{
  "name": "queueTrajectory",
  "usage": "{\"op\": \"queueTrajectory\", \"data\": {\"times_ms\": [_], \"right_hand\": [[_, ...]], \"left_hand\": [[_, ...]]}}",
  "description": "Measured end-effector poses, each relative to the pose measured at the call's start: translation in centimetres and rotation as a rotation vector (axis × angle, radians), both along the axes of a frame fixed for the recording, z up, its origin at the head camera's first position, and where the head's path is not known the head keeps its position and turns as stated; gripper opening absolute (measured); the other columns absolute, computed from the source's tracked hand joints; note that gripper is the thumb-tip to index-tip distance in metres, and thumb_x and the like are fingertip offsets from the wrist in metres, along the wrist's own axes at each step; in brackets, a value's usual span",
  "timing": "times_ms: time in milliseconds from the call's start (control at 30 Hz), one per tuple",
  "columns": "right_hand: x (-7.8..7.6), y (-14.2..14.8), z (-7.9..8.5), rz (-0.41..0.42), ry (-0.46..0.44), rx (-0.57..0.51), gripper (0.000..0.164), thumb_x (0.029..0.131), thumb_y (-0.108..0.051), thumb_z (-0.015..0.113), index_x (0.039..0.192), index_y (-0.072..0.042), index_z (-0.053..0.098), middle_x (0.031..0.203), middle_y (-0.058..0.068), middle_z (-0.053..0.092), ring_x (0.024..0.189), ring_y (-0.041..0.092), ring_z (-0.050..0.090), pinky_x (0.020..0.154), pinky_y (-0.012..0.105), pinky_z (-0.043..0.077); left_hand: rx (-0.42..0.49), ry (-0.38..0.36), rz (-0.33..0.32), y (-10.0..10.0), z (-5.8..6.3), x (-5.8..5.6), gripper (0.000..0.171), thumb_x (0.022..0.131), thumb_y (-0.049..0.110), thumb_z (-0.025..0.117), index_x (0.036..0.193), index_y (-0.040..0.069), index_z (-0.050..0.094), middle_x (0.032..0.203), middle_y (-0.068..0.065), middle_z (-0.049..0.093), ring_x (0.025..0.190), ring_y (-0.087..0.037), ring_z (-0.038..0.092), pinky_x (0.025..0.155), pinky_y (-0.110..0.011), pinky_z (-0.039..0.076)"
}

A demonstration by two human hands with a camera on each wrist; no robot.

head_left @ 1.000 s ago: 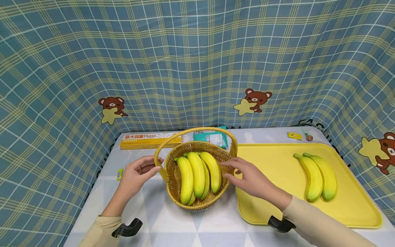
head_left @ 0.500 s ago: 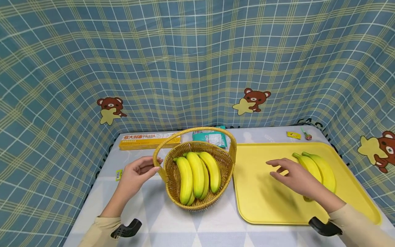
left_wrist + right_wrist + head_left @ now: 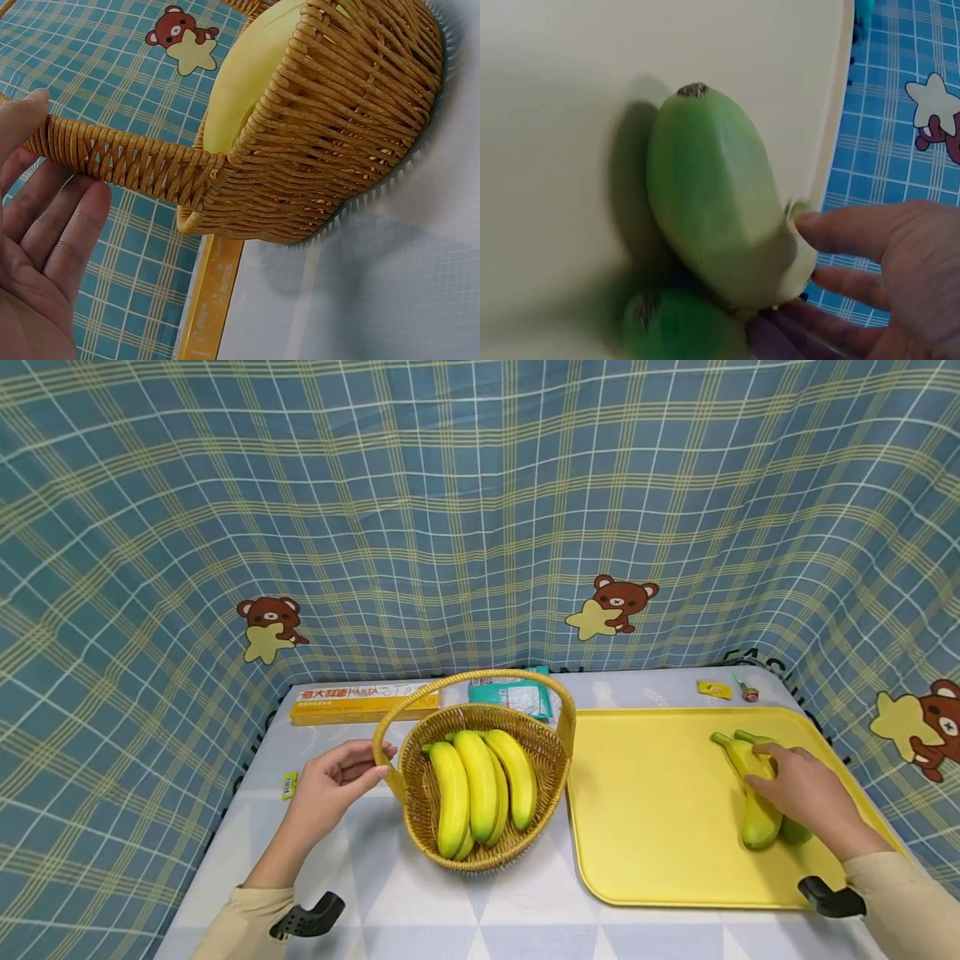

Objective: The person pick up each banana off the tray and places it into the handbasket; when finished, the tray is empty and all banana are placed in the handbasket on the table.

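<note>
A wicker basket [image 3: 480, 860] with an arched handle stands in the middle of the table, holding several yellow bananas [image 3: 452, 797]. My left hand [image 3: 330, 789] holds the left side of the basket's handle [image 3: 127, 157], thumb on one face and fingers on the other. On the yellow tray [image 3: 645, 810] at the right lie two bananas side by side. The nearer one to the basket is a banana [image 3: 712, 195] with a greenish end. My right hand [image 3: 810, 789] grips it around its middle, thumb on one side and fingers on the other. That hand partly covers the second banana [image 3: 682, 330].
Behind the basket lie a pasta box [image 3: 360, 710] and teal packets [image 3: 517, 695]. A small yellow packet [image 3: 714, 690] and a lollipop [image 3: 748, 693] are beyond the tray. A small green packet [image 3: 289, 785] lies at the left. A plaid curtain [image 3: 450, 527] hangs behind the table.
My right hand has left the basket's right rim, crossed rightward over the tray and taken hold of a banana there. The left hand stays at the basket handle.
</note>
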State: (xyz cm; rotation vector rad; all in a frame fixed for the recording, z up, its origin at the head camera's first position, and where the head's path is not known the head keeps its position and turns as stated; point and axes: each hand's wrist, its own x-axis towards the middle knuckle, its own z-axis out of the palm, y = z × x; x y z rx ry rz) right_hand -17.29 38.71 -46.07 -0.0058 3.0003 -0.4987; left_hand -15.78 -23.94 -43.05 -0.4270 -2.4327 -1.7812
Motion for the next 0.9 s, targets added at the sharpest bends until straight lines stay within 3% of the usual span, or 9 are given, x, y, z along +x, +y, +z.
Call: {"op": "queueTrajectory", "data": {"times_ms": [200, 500, 733, 900], "right_hand": [[-0.3, -0.5, -0.6, 0.052, -0.099, -0.034, 0.074, 0.092, -0.036, 0.075, 0.142, 0.01, 0.043, 0.118, 0.042, 0.057, 0.091, 0.045, 0.062, 0.073, 0.057, 0.053], [0.1, -1.6, -0.6, 0.074, -0.096, -0.06, 0.072, 0.094, -0.034, 0.073, 0.148, 0.002, 0.04, 0.122, 0.042, 0.056, 0.082, 0.032, 0.063, 0.064, 0.04, 0.049], [0.5, -2.4, 0.6, 0.136, -0.075, -0.124, 0.07, 0.097, -0.035, 0.071, 0.152, -0.003, 0.041, 0.129, 0.039, 0.055, 0.091, 0.036, 0.067, 0.064, 0.038, 0.053], [1.3, -4.1, 2.2, 0.225, -0.077, -0.205, 0.065, 0.098, -0.034, 0.07, 0.153, -0.01, 0.044, 0.131, 0.033, 0.057, 0.083, 0.019, 0.063, 0.058, 0.03, 0.047]], "left_hand": [[-0.002, 0.001, 0.002, 0.0, 0.0, 0.1, 0.029, 0.095, 0.011, 0.074, 0.122, 0.004, 0.07, 0.118, -0.016, 0.072, 0.105, -0.012, 0.071, 0.088, -0.028, 0.06], [-0.01, 0.008, 0.01, 0.1, 0.0, 0.1, 0.028, 0.095, 0.011, 0.074, 0.121, 0.004, 0.07, 0.118, -0.015, 0.072, 0.105, -0.012, 0.071, 0.088, -0.027, 0.06], [-0.009, 0.005, 0.011, 0.1, 0.0, 0.1, 0.028, 0.094, 0.01, 0.074, 0.121, 0.003, 0.07, 0.118, -0.015, 0.072, 0.105, -0.012, 0.071, 0.088, -0.028, 0.06], [-0.014, 0.002, 0.008, 0.0, -0.1, 0.0, 0.028, 0.094, 0.011, 0.075, 0.122, 0.004, 0.07, 0.118, -0.015, 0.072, 0.105, -0.013, 0.072, 0.087, -0.028, 0.061]]}}
